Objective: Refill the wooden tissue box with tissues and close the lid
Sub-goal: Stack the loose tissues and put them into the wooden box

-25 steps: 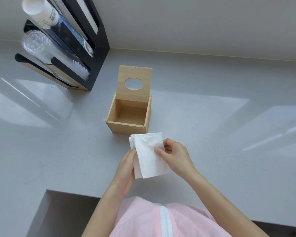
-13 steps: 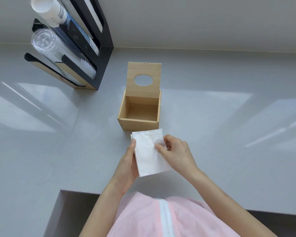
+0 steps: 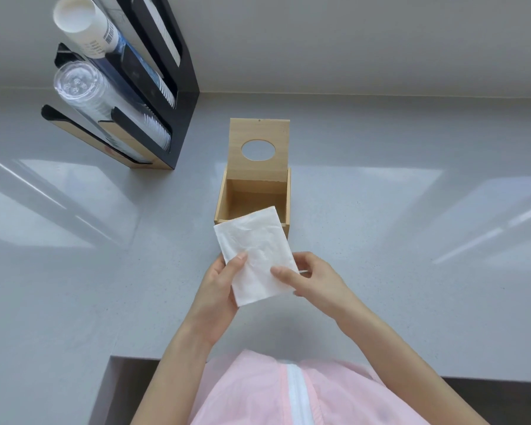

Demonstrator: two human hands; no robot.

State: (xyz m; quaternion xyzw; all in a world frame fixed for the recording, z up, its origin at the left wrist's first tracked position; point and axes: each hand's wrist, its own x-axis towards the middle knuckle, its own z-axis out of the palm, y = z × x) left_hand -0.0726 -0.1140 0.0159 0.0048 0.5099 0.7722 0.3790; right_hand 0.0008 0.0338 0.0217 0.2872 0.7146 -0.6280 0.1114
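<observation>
Pale wall [image 3: 350, 41], glossy grey counter [image 3: 411, 271] (light patches reflected)

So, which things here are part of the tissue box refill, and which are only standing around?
Belong to the job:
- wooden tissue box, empty
- its lid, standing open
- stack of tissues, held by left hand and right hand

Just standing by:
- black cup dispenser
- paper cups
- clear plastic cups

Folded tissues [image 3: 255, 253] in both hands, open box [image 3: 252, 194]
</observation>
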